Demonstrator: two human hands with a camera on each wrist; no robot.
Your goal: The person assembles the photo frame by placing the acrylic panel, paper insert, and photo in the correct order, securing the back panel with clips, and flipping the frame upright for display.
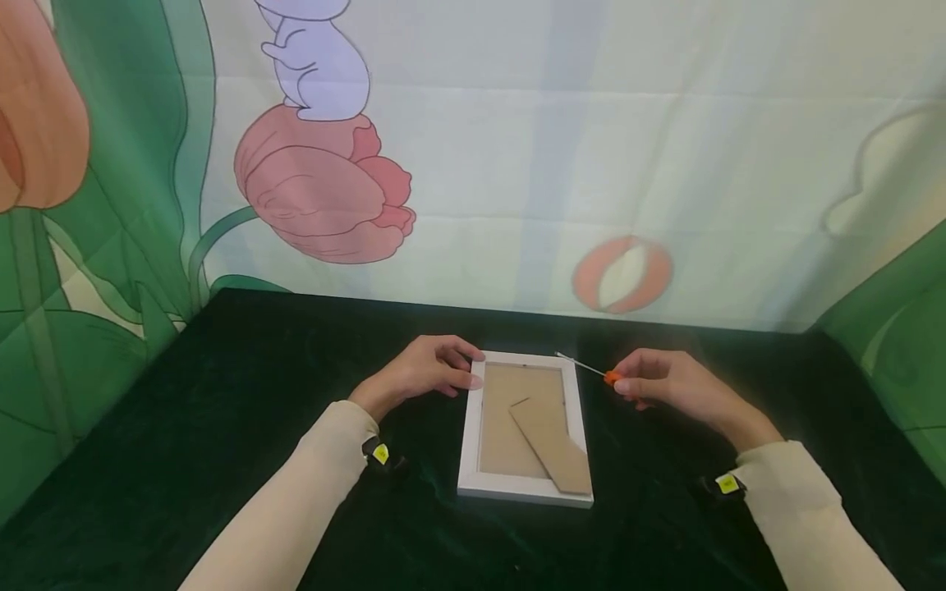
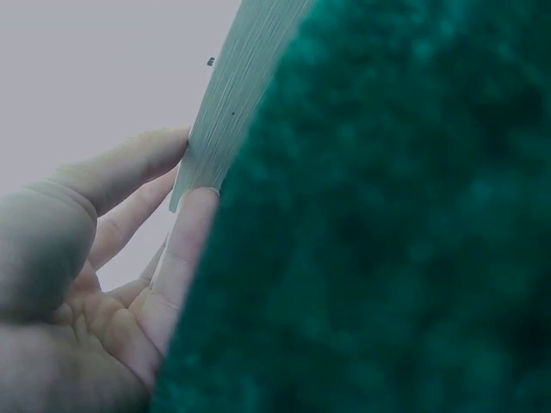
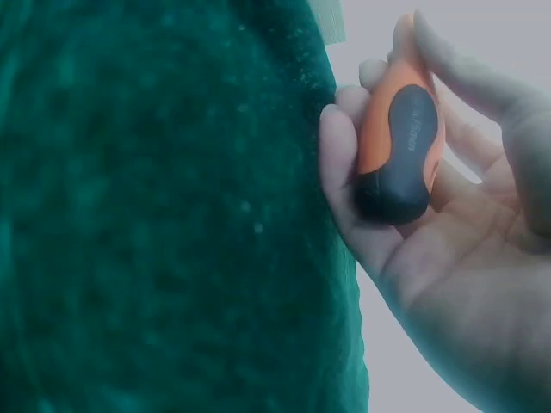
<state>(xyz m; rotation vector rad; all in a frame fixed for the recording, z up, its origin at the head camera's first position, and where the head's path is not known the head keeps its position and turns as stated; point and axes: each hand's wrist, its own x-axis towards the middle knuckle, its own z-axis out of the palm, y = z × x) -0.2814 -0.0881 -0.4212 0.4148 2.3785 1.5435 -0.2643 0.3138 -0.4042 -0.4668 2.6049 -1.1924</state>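
Observation:
A white picture frame (image 1: 467, 443) lies back side up on the dark green cloth, its brown backing board (image 1: 510, 443) showing. A brown easel stand (image 1: 550, 443) slants across the board to the lower right corner. My left hand (image 1: 432, 367) holds the frame by its upper left side. In the left wrist view the thumb (image 2: 142, 163) rests on the edge and a fingertip touches the side. My right hand (image 1: 676, 386) grips an orange and black screwdriver (image 3: 400, 138) by the handle. Its thin metal shaft (image 1: 584, 364) points left, the tip overlapping the frame's upper right corner.
Dark green velvety cloth (image 1: 296, 353) covers the table around the frame. Behind it hangs a pale curtain (image 1: 480, 164) printed with flowers and a cartoon animal. Small metal tabs sit along the backing board's edges.

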